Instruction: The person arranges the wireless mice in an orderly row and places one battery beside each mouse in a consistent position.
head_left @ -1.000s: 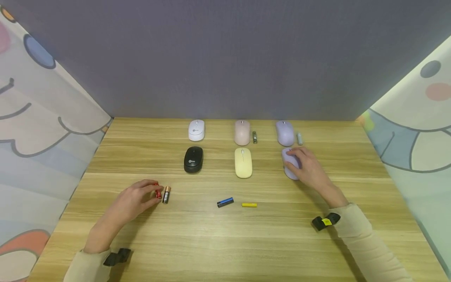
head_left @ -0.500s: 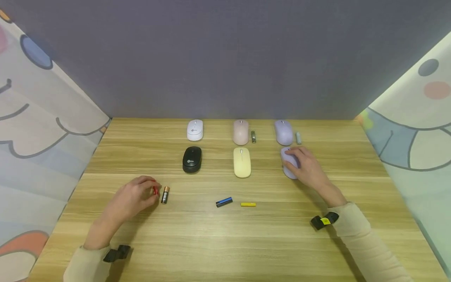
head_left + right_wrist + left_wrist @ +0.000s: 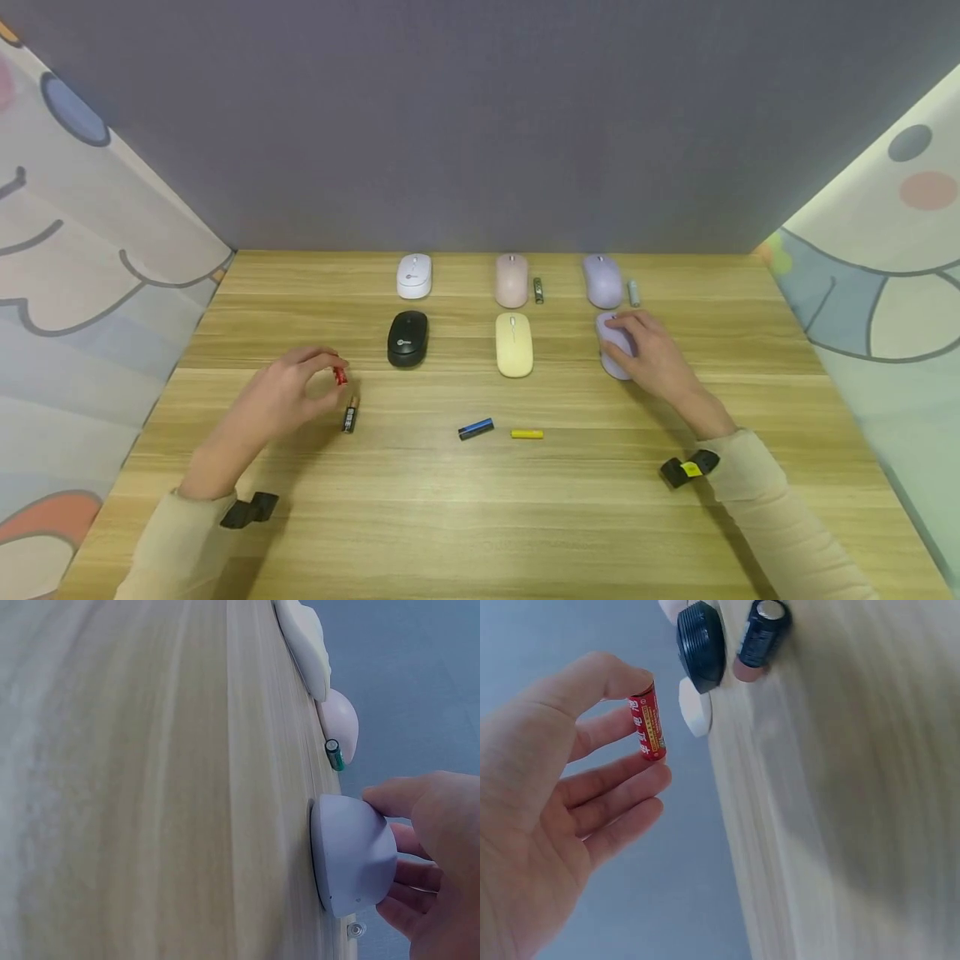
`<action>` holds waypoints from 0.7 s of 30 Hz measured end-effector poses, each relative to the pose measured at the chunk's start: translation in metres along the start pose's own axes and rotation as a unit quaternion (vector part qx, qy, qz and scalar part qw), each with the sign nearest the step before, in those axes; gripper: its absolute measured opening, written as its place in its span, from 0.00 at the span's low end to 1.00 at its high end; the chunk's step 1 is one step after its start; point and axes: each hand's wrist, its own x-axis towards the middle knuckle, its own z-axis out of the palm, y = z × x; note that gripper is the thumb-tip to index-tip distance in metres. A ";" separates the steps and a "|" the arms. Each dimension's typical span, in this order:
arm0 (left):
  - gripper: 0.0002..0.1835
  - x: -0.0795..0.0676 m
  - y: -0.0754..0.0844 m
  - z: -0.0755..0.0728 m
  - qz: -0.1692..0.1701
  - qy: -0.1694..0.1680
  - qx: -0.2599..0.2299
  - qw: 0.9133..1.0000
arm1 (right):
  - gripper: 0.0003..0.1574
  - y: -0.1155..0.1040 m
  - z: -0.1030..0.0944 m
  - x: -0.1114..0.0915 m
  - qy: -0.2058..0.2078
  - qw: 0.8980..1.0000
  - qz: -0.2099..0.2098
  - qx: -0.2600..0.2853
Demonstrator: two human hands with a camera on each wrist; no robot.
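Between thumb and fingertips, my left hand [image 3: 277,400] pinches a small red battery [image 3: 648,724] by its ends, above the wooden table. Just below it lies a black battery [image 3: 349,417] with a copper end. My right hand [image 3: 663,367] holds a light purple mouse [image 3: 349,851] that rests on the table, thumb on one side and fingers on the other; the hand hides part of it. Behind that stands another purple mouse [image 3: 603,282], with a pale grey battery [image 3: 633,293] beside it.
A yellow mouse [image 3: 513,345], a pink mouse [image 3: 512,281], a black mouse [image 3: 408,338] and a white mouse [image 3: 414,276] stand mid-table. A dark green battery [image 3: 538,291] lies beside the pink one. Nearer are a blue-and-black battery [image 3: 476,429] and a yellow battery [image 3: 527,434]. A grey panel [image 3: 480,125] closes the back.
My left hand has raised the red battery from beside the black one and moved it slightly away from me. The right hand has stayed on the purple mouse.
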 end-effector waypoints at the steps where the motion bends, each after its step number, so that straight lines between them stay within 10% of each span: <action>1: 0.16 0.003 0.001 -0.001 -0.003 -0.006 -0.001 1.000 | 0.21 0.000 0.000 0.000 -0.001 1.000 0.001 -0.001; 11: 0.14 0.044 -0.002 0.003 0.061 0.008 0.004 0.998 | 0.21 -0.001 0.000 0.000 0.008 1.000 -0.003 0.001; 21: 0.15 0.076 -0.001 0.008 0.041 -0.051 0.008 0.998 | 0.22 0.001 0.002 0.000 0.002 1.000 0.005 -0.004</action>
